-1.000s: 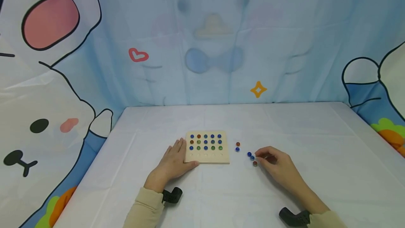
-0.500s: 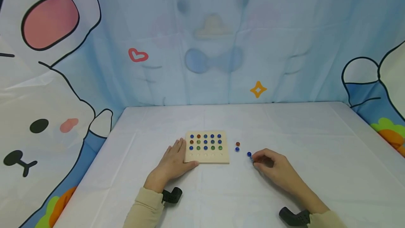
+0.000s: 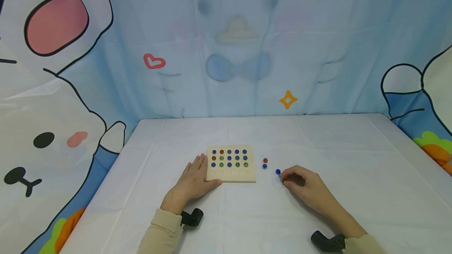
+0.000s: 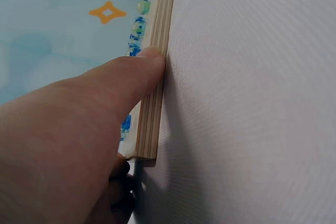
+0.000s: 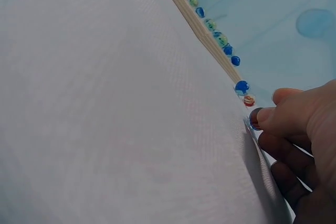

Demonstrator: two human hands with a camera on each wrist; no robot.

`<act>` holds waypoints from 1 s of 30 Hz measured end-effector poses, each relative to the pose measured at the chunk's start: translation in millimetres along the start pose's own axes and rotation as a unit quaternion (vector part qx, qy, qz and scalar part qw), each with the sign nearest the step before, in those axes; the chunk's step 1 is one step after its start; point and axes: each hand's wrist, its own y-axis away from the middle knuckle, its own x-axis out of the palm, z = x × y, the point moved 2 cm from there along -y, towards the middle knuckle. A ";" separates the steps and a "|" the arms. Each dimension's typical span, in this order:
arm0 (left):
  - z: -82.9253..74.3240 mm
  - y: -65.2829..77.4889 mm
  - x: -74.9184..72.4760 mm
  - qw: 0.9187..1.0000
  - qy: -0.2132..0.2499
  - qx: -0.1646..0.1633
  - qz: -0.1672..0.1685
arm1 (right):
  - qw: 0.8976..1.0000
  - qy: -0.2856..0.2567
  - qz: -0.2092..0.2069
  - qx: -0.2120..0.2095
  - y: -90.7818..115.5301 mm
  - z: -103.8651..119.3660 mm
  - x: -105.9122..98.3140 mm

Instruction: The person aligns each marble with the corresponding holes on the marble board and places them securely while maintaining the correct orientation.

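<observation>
Board (image 3: 233, 178), pale wood, lay on the white tabletop (image 3: 247, 218) and bore three rows of five marbles (image 3: 229, 158), blue, green and reddish, with a front row of hollows; the left hand (image 3: 192, 182) rested at its left side, fingers straight, thumb spread apart from them onto the near edge. To the board's right stood a loose reddish marble (image 3: 265, 160), with a blue marble (image 3: 265, 166) just in front. The right hand (image 3: 306, 185), near a second blue marble (image 3: 278, 172), pinched a dark marble (image 5: 255, 119) between thumb and fingers, largely hidden at the fingertips.
</observation>
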 end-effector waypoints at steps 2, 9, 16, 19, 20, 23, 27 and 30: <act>0.0 0.1 -0.1 1.000 0.000 -0.001 0.000 | 1.000 0.002 -0.003 -0.003 -0.2 0.6 -0.1; 0.1 0.3 -0.7 1.000 0.000 -0.001 -0.001 | 1.000 -0.004 -0.014 -0.018 -2.6 2.0 -2.0; 0.6 0.1 -1.1 1.000 0.002 -0.002 0.000 | 1.000 -0.011 -0.002 -0.013 -8.3 7.2 -0.7; 0.7 -0.4 -0.6 1.000 0.002 -0.002 0.001 | 1.000 -0.010 -0.003 -0.023 -11.9 12.0 -0.4; 0.8 -0.5 -0.4 1.000 0.001 -0.002 0.001 | 1.000 -0.010 -0.003 -0.025 -13.2 13.7 -0.1; 0.5 -0.6 -0.5 1.000 0.001 -0.002 0.001 | 1.000 -0.010 -0.005 -0.028 -17.5 18.7 2.3; -0.1 -0.1 -0.7 1.000 0.003 -0.002 0.001 | 0.999 -0.022 -0.006 -0.036 -22.8 25.0 7.0; -0.9 0.3 -1.1 1.000 0.004 -0.002 0.001 | 0.998 -0.036 -0.007 -0.050 -27.1 29.7 10.3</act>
